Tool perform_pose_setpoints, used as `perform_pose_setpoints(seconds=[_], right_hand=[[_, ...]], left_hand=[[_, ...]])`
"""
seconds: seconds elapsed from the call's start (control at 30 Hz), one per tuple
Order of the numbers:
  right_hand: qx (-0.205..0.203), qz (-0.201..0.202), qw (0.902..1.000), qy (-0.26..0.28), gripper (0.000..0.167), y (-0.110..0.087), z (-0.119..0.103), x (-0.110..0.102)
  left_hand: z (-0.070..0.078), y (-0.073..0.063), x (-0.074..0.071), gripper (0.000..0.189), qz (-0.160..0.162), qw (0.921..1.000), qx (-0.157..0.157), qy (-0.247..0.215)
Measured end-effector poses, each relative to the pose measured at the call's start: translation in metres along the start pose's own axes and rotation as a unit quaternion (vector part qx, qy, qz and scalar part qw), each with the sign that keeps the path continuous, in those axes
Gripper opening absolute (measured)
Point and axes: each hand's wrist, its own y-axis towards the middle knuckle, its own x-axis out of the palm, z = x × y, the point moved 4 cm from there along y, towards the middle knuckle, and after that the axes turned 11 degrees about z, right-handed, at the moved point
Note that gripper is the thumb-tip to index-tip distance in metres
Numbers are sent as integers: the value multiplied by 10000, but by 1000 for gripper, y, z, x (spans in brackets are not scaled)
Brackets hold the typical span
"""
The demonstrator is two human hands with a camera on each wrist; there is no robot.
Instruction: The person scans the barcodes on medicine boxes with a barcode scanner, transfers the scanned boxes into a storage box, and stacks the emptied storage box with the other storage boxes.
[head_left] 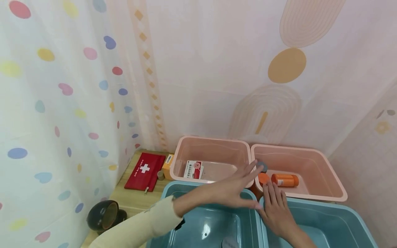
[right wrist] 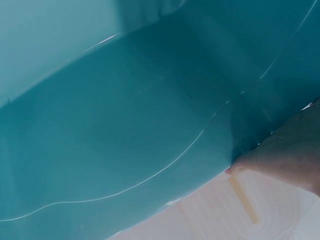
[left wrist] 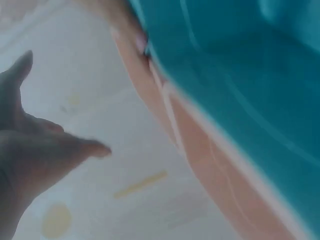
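Note:
My left hand (head_left: 231,191) reaches over the near blue bin (head_left: 214,220) with its fingers spread and straight and nothing in its grasp. Its fingertips overlap the left end of the right pink bin (head_left: 333,172) in the head view, and its thumb tip comes close to my right hand (head_left: 276,210). The right hand's straight fingers lie over the far rim of the right blue bin (head_left: 350,213), their tips beside an orange round cap (head_left: 264,178). Farther inside that pink bin lies an orange bottle (head_left: 285,180) on its side. A grey-blue round thing (head_left: 262,166) is partly hidden behind the left fingers.
A white and red medicine box (head_left: 193,169) sits in the left pink bin (head_left: 214,140). On the wooden table (head_left: 133,198) are a red first aid pouch (head_left: 145,171), an orange box (head_left: 167,167) and dark bowls (head_left: 102,216). Patterned curtains (head_left: 198,69) hang behind.

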Motion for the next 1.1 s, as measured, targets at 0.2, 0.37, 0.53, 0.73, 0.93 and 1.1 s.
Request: perform_pose_setpoints(seconds=[0.2,0.37,0.53,0.73,0.93,1.1], right_hand=[[-72,184,9998,-38,89,1,-1,-1],[-257,541,9981,-147,86,1,-2,-2],[-295,650,9973,-163,87,2,-3,-2],[-205,544,9982,-130,87,1,-2,-1],[-163,441,9988,-101,87,-1,-2,-1],[-42,193,9998,-106,89,-1,-2,-1]], left_hand=[[4,-59,27,118,-468,9953,150,839],[-3,-85,46,114,-901,9946,231,456],[-12,-103,62,113,-1219,9915,133,431],[-20,-115,74,91,-1414,9885,-467,270],[-22,-121,83,67,-1617,9841,-679,280],[-26,-129,88,68,-1921,9801,-505,69]])
